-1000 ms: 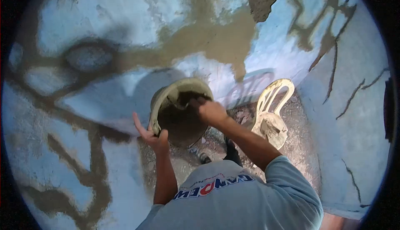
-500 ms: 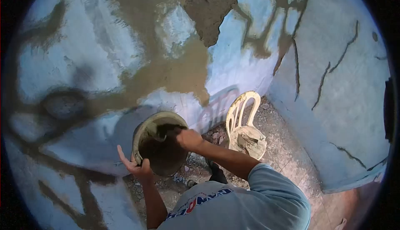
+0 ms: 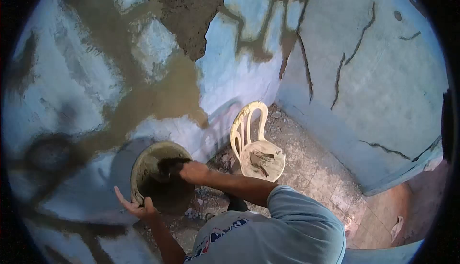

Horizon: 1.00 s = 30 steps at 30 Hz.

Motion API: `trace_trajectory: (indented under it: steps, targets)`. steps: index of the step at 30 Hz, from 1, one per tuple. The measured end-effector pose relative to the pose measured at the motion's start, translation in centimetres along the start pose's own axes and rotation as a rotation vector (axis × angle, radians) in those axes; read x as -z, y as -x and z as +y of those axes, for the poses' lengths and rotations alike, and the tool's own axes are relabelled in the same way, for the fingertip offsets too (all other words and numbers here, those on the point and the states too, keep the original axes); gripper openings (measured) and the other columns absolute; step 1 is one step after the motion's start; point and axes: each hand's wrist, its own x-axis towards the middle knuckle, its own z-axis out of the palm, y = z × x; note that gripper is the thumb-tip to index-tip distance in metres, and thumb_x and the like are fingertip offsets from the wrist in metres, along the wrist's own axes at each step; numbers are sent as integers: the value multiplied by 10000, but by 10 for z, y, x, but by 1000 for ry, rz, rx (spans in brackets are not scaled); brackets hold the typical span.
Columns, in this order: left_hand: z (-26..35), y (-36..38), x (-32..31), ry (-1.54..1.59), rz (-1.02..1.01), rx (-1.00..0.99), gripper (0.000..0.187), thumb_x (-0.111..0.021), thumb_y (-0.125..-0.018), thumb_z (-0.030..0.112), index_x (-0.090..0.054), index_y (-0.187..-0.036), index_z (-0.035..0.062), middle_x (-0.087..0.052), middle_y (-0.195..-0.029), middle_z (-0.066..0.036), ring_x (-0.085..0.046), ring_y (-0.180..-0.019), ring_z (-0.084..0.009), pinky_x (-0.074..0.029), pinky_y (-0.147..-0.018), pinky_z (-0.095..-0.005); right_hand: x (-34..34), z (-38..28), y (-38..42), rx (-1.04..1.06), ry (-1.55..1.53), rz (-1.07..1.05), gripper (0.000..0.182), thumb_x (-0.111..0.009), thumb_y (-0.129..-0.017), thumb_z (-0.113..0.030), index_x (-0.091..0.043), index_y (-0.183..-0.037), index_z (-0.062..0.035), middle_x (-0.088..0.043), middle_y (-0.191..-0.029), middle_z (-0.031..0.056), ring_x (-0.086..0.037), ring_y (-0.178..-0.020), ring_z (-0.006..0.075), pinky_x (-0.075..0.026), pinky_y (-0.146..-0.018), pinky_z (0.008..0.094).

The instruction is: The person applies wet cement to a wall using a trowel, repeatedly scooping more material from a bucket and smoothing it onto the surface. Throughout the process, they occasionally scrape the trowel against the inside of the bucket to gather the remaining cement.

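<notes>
A round, mortar-smeared bucket [image 3: 134, 173] tilts beside the wall, its mouth facing me and its inside mostly in shadow. My left hand [image 3: 140, 210] grips its lower left rim, with the thumb near the inner edge and some fingers stretched along the outside. My right hand [image 3: 194, 173] is closed at the bucket's upper right, reaching over the opening. It holds what looks like a trowel [image 3: 168, 167], dark and blurred, with its blade inside the bucket. The contents are too dark to make out well.
To the right stands a cream plastic chair [image 3: 249, 144] with dark flat tools [image 3: 261, 161] on its stained seat. Blue walls [image 3: 235, 82] carry brown mortar patches [image 3: 167, 91] and open cracks [image 3: 339, 79]. Rubble and dust cover the floor [image 3: 306, 168] around the chair.
The view has swung right, so wall, chair and bucket sit further left. My right hand has moved slightly with the trowel inside the bucket; my left hand keeps its hold on the rim.
</notes>
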Motion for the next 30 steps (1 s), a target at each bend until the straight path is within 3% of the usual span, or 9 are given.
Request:
trace_trajectory:
  steps: [6,7,10,11,14,18,24,26,30]
  targets:
    - [2,3,-4,9,-59,84,1008,-435,-716,-120,-167,-1680,2,-567,-1397,-309,-584,-1298,-329,-448,-1125,-390,19,8,12,-62,-94,244,251,-609,-910,-183,-769,-1071,-74,-740,-956,189,-755,-944,389,-624,-782,500]
    - [0,4,-6,26,-60,64,1002,-433,-722,-122,-169,-1681,6,-568,-1395,-306,-584,-1300,-327,-447,-1125,-390,50,0,17,-230,-177,91,319,-596,-928,-174,-708,-1210,-74,-733,-1001,179,-753,-917,405,-621,-779,515]
    - [8,4,-15,33,-65,42,998,-434,-723,-121,-181,-1679,9,-557,-1419,-301,-585,-1293,-321,-449,-1112,-377,6,7,6,-236,-114,148,387,-577,-947,-164,-644,-1320,-89,-727,-1072,181,-752,-886,422,-611,-768,540]
    - [12,2,-19,78,-67,58,998,-448,-717,-108,-196,-1676,5,-547,-1435,-296,-584,-1280,-315,-451,-1099,-368,5,-5,17,-174,-178,368,369,-566,-947,-149,-683,-1290,-76,-743,-1056,216,-754,-877,438,-612,-784,549]
    - [15,-1,-21,115,-95,41,1004,-462,-712,-99,-211,-1677,13,-533,-1453,-286,-580,-1266,-306,-449,-1091,-361,-65,24,-5,-78,-112,189,597,-541,-959,-152,-506,-1553,-196,-676,-1271,181,-744,-919,416,-608,-790,534]
    - [15,2,-22,135,-77,98,1003,-466,-715,-107,-225,-1680,21,-529,-1447,-254,-591,-1222,-301,-445,-1098,-363,-51,23,-1,-53,-46,-29,594,-576,-933,-148,-552,-1524,-203,-685,-1254,172,-741,-944,412,-606,-828,526]
    - [-8,4,-9,14,-65,45,1002,-442,-732,-158,-190,-1683,34,-580,-1421,-294,-580,-1299,-304,-456,-1089,-363,27,23,12,-57,-38,49,587,-593,-939,-194,-555,-1525,-220,-702,-1240,147,-749,-958,394,-614,-828,529]
    - [-7,2,-13,111,-110,26,1004,-451,-739,-156,-170,-1686,28,-587,-1419,-298,-583,-1292,-295,-435,-1101,-364,25,15,13,-113,-119,211,482,-527,-984,-176,-620,-1456,-179,-741,-1139,171,-751,-952,396,-617,-829,530]
    - [0,-4,-9,150,-164,49,1009,-462,-765,-158,-123,-1695,37,-582,-1421,-307,-583,-1301,-303,-417,-1123,-377,-9,10,15,8,-37,38,522,-543,-958,-133,-598,-1476,-168,-700,-1275,189,-753,-936,397,-621,-800,529]
